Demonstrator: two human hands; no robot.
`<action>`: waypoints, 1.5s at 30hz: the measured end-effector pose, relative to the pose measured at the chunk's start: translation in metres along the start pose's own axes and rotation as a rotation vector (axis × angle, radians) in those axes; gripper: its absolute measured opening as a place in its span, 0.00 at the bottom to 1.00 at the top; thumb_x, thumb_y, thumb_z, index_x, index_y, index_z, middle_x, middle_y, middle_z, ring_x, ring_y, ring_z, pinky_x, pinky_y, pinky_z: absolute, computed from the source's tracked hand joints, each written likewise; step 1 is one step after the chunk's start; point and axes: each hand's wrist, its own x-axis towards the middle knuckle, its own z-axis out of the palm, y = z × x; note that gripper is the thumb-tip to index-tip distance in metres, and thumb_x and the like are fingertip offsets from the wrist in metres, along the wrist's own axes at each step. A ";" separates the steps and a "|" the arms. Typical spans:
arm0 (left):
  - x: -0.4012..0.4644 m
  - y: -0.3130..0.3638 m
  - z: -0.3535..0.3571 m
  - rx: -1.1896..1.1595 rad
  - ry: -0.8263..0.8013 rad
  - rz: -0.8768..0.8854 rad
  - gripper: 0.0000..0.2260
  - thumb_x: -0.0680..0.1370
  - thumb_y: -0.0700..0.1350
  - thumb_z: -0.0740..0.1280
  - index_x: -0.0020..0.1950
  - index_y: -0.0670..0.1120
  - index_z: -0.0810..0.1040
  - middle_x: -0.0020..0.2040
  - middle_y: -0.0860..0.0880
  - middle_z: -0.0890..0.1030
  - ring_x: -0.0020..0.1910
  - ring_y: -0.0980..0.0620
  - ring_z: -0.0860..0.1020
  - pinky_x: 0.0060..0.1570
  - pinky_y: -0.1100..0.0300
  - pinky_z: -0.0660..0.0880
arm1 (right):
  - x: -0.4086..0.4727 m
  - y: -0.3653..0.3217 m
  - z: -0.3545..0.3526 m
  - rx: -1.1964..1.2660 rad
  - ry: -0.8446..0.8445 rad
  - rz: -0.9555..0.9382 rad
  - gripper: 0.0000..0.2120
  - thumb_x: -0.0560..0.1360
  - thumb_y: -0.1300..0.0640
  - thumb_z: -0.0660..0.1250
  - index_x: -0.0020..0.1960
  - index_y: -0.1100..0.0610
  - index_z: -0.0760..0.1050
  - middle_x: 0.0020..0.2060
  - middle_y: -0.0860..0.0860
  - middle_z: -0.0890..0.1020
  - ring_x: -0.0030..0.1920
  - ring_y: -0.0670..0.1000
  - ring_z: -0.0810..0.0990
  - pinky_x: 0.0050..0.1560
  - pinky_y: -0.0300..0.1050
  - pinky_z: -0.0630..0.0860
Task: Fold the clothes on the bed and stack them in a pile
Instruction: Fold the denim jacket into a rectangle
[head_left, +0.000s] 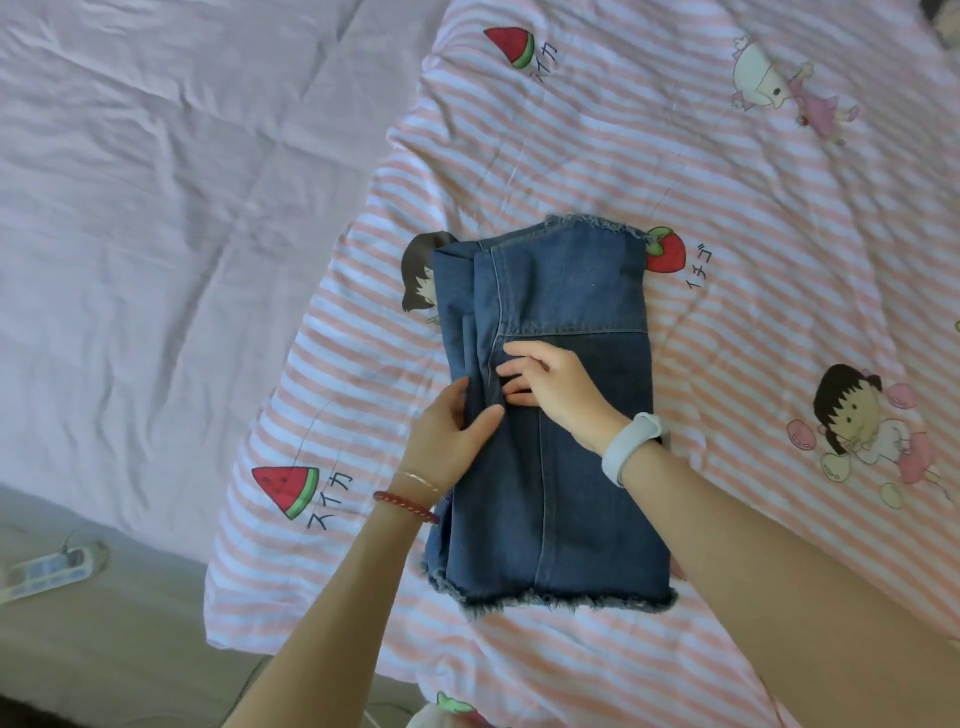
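A blue denim garment (566, 291) with frayed hems lies folded into a long rectangle on the pink-striped quilt (727, 218). My left hand (452, 431) pinches a fold of denim along the garment's left edge, thumb on top. My right hand (556, 387), with a white wristband, rests flat on the middle of the denim, fingers spread and tucked toward the same fold. Both forearms reach in from the bottom of the view.
The striped quilt carries cartoon and fruit prints. A plain pale lilac sheet (156, 208) covers the bed to the left. Beyond the bed's lower-left edge, a white power strip (52, 569) lies on the floor.
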 end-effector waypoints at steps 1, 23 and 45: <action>0.002 0.000 0.007 0.211 0.014 0.048 0.26 0.76 0.50 0.66 0.70 0.42 0.65 0.63 0.44 0.75 0.62 0.46 0.74 0.58 0.59 0.70 | -0.001 0.000 -0.004 0.078 0.003 0.007 0.15 0.79 0.67 0.51 0.62 0.63 0.71 0.48 0.58 0.79 0.39 0.49 0.79 0.42 0.38 0.80; -0.004 -0.015 0.009 0.146 0.288 0.050 0.22 0.79 0.42 0.62 0.71 0.40 0.64 0.67 0.41 0.72 0.66 0.44 0.70 0.56 0.66 0.62 | 0.025 0.032 -0.030 -1.326 0.165 -0.420 0.25 0.79 0.42 0.43 0.75 0.42 0.45 0.76 0.52 0.45 0.75 0.59 0.42 0.66 0.73 0.40; 0.024 0.002 0.058 1.245 0.037 0.438 0.33 0.70 0.72 0.37 0.74 0.63 0.41 0.78 0.48 0.44 0.75 0.39 0.41 0.63 0.32 0.31 | 0.082 -0.019 -0.094 -0.632 0.455 -0.268 0.26 0.79 0.54 0.59 0.73 0.63 0.57 0.69 0.60 0.64 0.70 0.57 0.61 0.68 0.48 0.59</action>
